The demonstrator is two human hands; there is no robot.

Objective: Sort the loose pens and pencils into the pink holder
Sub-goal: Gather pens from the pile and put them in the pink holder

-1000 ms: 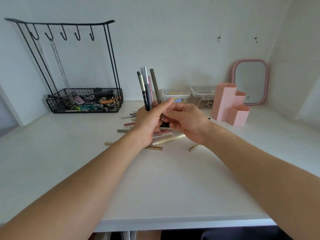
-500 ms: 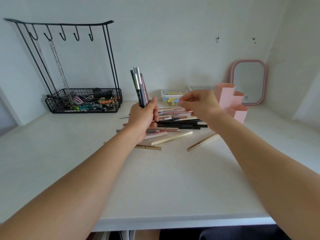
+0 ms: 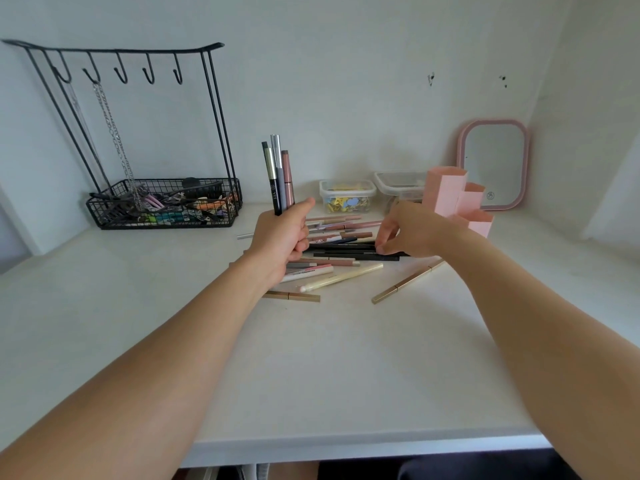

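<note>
While the left hand [image 3: 280,237] grips a bunch of three upright pens [image 3: 278,178], the right hand [image 3: 408,232] reaches down and pinches a black pen [image 3: 349,252] in the loose pile [image 3: 341,244] on the white desk [image 3: 311,358]. The pink holder [image 3: 457,202], with three stepped compartments, stands just behind the right hand. Two gold pens [image 3: 407,282] lie nearest the viewer, two clear boxes [image 3: 347,195] sit at the wall, and one pink mirror [image 3: 493,164] leans beside them.

Loose pens and pencils [image 3: 341,252] are lying scattered flat on the bench, black, pink, cream and gold, directly under the right fingers [image 3: 382,242]. Several upright pens [image 3: 278,178] are standing above the left fingers [image 3: 301,233]. Pink holder [image 3: 457,202], stepped compartments, is standing upright just behind the right fingers.
</note>
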